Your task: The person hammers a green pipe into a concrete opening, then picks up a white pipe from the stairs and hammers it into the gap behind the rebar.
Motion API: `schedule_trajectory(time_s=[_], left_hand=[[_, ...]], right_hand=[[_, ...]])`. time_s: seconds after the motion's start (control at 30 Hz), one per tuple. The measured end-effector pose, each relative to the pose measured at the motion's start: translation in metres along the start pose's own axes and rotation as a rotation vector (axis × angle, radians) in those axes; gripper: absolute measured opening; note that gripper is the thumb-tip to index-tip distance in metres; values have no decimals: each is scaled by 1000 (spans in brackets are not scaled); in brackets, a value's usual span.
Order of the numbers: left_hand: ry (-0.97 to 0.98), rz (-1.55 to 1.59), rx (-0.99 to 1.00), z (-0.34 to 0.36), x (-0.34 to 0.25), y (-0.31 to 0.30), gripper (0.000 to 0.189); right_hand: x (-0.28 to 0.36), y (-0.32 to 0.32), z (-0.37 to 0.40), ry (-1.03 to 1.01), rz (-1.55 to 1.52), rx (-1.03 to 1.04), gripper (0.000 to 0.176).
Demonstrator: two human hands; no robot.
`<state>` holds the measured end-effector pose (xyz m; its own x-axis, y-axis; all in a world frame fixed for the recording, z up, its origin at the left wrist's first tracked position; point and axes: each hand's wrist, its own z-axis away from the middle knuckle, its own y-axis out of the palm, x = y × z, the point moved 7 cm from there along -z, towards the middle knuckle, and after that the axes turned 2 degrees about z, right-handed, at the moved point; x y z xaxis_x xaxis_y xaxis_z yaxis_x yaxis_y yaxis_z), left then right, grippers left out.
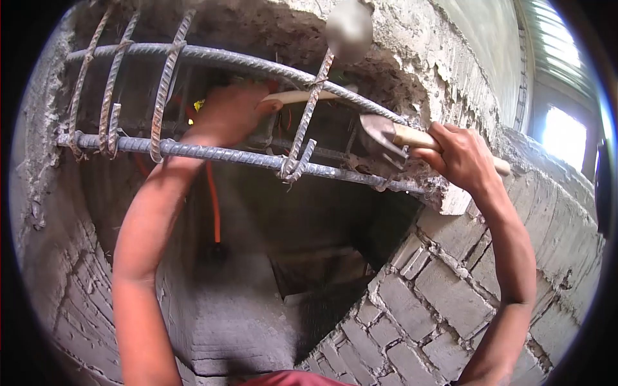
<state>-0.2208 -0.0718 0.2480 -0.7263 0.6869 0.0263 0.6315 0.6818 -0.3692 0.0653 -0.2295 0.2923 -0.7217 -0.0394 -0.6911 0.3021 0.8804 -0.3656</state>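
Observation:
My left hand (pixel 228 114) reaches up behind the lower steel bar (pixel 219 153), its fingers closed round a pale wooden handle (pixel 299 96) that points right; the far end is hard to make out. At the right, my right hand (pixel 458 151) grips the wooden handle (pixel 414 137) of a hammer-like tool. Its grey metal head (pixel 380 136) lies between the upper bar (pixel 257 63) and the lower one, close to the broken concrete (pixel 454 196). Rusty stirrups (pixel 168 83) tie the two bars together.
Rough broken concrete (pixel 412 55) runs above the bars. A cracked block wall (pixel 444 293) stands at lower right. An orange cable (pixel 214 202) hangs in the dark opening below. A blurred round grey spot (pixel 349 31) covers part of the top. Bright window (pixel 564 137) at right.

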Motion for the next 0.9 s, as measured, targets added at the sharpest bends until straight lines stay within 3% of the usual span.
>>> schedule_trajectory(time_s=[0.13,0.27,0.33,0.63,0.9], left_hand=[[42,-102,134,7,-8,-6,40],[141,10,-19,13,-13,-13,35],[166,28,-115,12,-13,-16,37],[37,32,18,9,-9,-14,37],[62,44,26,4,-9,-9,34]], right_hand=[[24,9,30,-176,-103,-58,59],[64,-8,48,-385,-90,-126,59],[68,-8,49,-377,-109,-105,56],[70,6,52,-308,-60,-76,57],[82,-1,43,-342,-61,-73,55]])
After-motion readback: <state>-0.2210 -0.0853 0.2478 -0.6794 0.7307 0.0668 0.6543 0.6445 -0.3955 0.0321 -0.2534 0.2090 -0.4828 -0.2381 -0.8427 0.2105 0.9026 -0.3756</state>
